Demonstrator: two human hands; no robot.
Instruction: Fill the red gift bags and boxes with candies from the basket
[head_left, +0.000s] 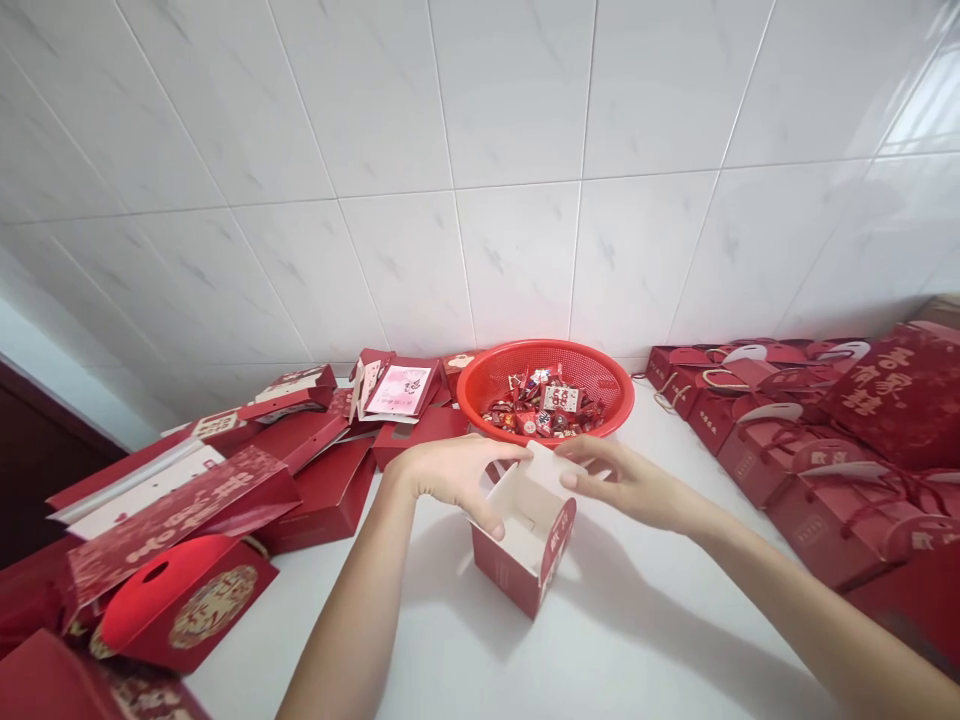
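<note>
An open red box [506, 570] with a white inside stands on the white table [465, 670], right in front of me. My left hand [457, 480] grips its left side, with the thumb over the near edge and the fingers behind. My right hand [626, 483] holds the raised white flap [546, 468] at the back right between thumb and fingers. Nothing shows inside the box. Just behind my hands, a red basket [619, 415] holds wrapped sweets [559, 400].
Red boxes and flat cartons [187, 510] lie in a loose pile on the left. Closed red boxes with cord handles [795, 500] stand in rows on the right, a red bag [900, 390] on top. A tiled wall [517, 250] rises behind.
</note>
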